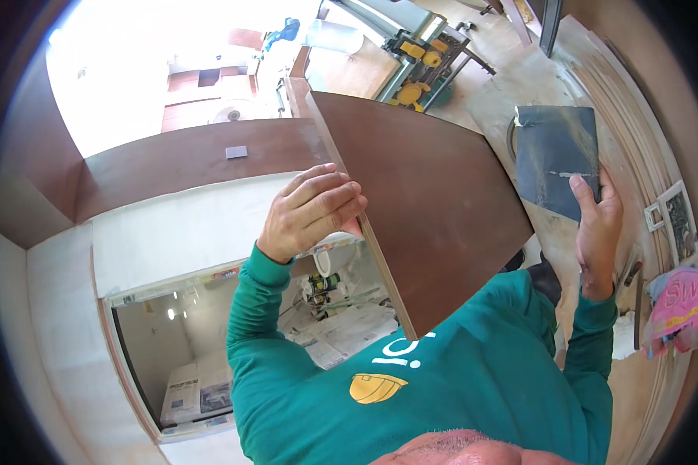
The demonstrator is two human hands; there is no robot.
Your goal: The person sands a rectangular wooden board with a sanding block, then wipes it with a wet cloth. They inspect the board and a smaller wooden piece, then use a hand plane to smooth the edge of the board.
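Observation:
My left hand (314, 209) grips the long pale edge of a brown wooden board (442, 201), fingers over the edge. The board is tilted up in front of my chest, its broad brown face showing and its near corner low against my green shirt. Off to the right, my right hand (596, 221) pinches a sheet of dark grey sandpaper (557, 151), the thumb lying on its lower part. Pale dusty streaks mark the sheet. It is held apart from the board. What lies behind the board is hidden.
Along the right are long stacked wooden strips (636, 124), a white frame (678, 221) and a pink cloth (678, 306). Yellow-knobbed machinery (419, 70) stands at the far side. Left of me, a long brown panel (178, 151) carries a small light block (236, 153), beside a cabinet opening (171, 341).

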